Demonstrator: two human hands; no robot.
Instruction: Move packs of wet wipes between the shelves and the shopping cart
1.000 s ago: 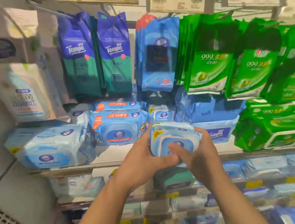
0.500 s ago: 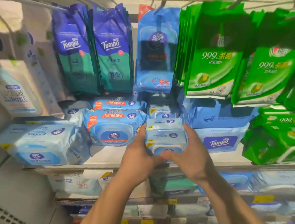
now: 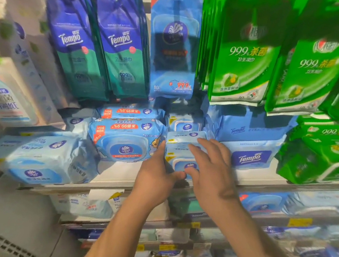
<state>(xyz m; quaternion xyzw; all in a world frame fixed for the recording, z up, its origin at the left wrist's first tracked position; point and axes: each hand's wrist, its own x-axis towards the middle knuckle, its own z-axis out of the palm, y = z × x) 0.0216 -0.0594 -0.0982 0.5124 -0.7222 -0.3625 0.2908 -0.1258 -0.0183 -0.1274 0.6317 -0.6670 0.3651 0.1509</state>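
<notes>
While both hands meet at the shelf (image 3: pixel 115 175), we note from the head view: the wipes pack (image 3: pixel 183 147), pale blue with a hard flip lid facing us, sits at picture centre on the shelf board. Left hand (image 3: pixel 158 176) curls round its left end, thumb along the bottom front edge. Right hand (image 3: pixel 210 165) lies over the front and right end with fingers fairly straight, thumb near the lid; whether it clasps or only presses, we cannot tell.

We judge the pack soft-sided and squashy, moderately heavy from damp contents, film wrap likely slick. Best taken by the two short ends, not the lid.

At nine o'clock of it, a wider blue pack (image 3: pixel 126 140), just beside. At three o'clock, stacked packs marked Tempo (image 3: pixel 253 156), close alongside. At twelve o'clock, a like pack (image 3: pixel 185 125) behind, and a hanging blue pouch (image 3: pixel 175 45) above. Green packs (image 3: pixel 322 152) farther right. The slot is tight; neighbours could drag.
</notes>
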